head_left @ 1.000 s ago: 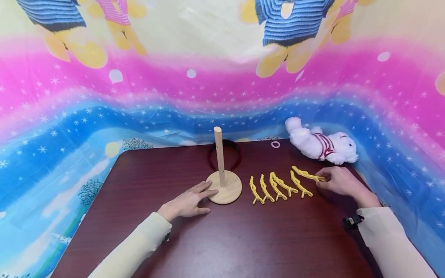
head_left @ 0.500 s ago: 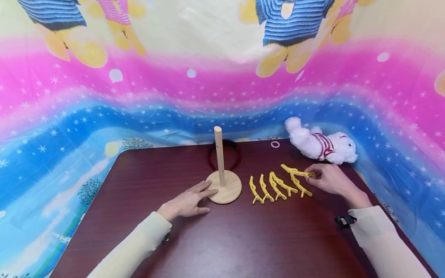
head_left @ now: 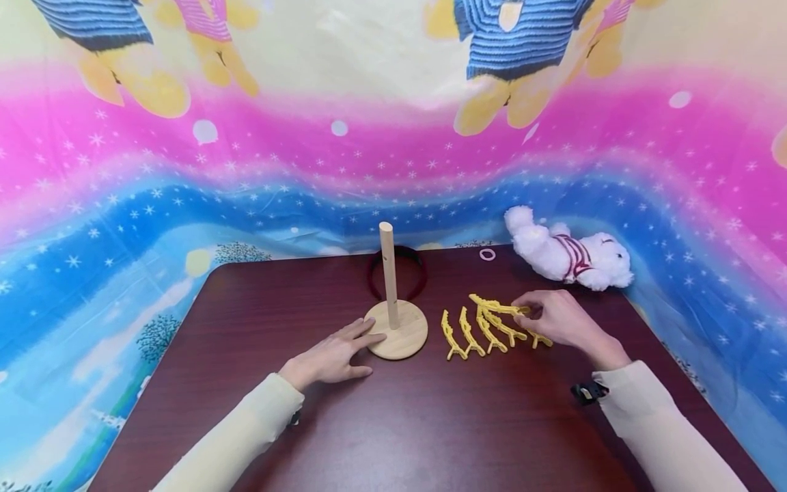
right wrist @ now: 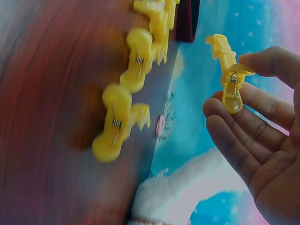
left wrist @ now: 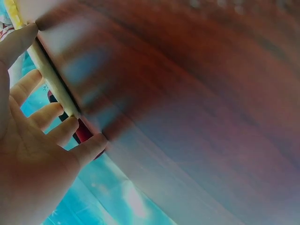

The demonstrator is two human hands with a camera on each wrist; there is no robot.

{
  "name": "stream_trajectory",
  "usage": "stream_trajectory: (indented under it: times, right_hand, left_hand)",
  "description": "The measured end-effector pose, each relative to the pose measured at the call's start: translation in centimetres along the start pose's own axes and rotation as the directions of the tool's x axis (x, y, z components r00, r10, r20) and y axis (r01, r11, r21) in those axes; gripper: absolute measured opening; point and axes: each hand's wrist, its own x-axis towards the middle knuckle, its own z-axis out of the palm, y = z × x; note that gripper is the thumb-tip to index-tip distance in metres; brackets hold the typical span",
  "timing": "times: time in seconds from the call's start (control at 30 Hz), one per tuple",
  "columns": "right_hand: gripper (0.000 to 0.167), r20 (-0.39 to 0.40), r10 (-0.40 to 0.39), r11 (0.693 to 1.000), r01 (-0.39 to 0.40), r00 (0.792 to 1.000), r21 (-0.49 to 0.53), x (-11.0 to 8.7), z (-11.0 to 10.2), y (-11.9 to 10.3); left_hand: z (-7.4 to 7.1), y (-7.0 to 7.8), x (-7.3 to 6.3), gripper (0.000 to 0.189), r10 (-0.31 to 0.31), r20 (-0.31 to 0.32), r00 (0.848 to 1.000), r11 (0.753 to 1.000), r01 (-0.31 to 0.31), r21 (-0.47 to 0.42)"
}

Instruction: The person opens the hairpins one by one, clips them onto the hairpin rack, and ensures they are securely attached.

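Note:
A wooden stand with an upright post point(head_left: 389, 280) and a round base point(head_left: 407, 344) stands mid-table in the head view. My left hand point(head_left: 328, 354) rests its straight fingertips on the base's left side. My right hand point(head_left: 565, 320) pinches a yellow alligator hair clip point(right wrist: 229, 75) by its handle end between thumb and fingers. The clip points left, over several like yellow hair clips point(head_left: 453, 335) lying in a row right of the stand. In the right wrist view, the lying clips point(right wrist: 115, 123) show metal springs. The right hand partly hides the rightmost one.
A dark red hoop point(head_left: 372, 277) stands behind the post. Near the table's back edge lies a small pale pink ring point(head_left: 487, 255). A white plush toy point(head_left: 541, 253) lies at the back right. A printed cloth point(head_left: 277, 157) hangs around the dark brown table point(head_left: 393, 424).
My right hand has moved left with the pinched hair clip, from beside the plush toy to above the row. The left hand has stayed on the wooden base.

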Motion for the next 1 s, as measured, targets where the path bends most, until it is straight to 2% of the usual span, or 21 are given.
stream_trajectory:
  times: [0.27, 0.4, 0.6, 1.0]
  right_hand:
    - [0.019, -0.022, -0.068, 0.998, 0.068, 0.997, 0.016, 0.9, 1.2, -2.3]
    - [0.021, -0.021, -0.093, 0.995, 0.094, 0.995, 0.03, 1.4, 1.8, -3.3]
    - [0.025, 0.005, -0.126, 0.99, 0.126, 0.992, 0.069, 1.9, 2.3, -4.8]
    - [0.024, 0.054, -0.178, 0.982, 0.173, 0.983, 0.08, 3.0, 3.1, -7.2]
  left_hand:
    - [-0.3, 0.4, 0.0, 0.072, 0.009, 0.004, 1.0, 1.0, -0.009, -0.026]
    - [-0.3, 0.4, 0.0, 0.071, 0.022, 0.004, 1.0, 1.0, -0.022, -0.01]
    - [-0.3, 0.3, 0.0, 0.07, 0.033, 0.001, 0.999, 0.999, -0.033, -0.017]
    - [-0.2, 0.3, 0.1, 0.07, 0.039, -0.004, 0.999, 0.999, -0.039, -0.025]
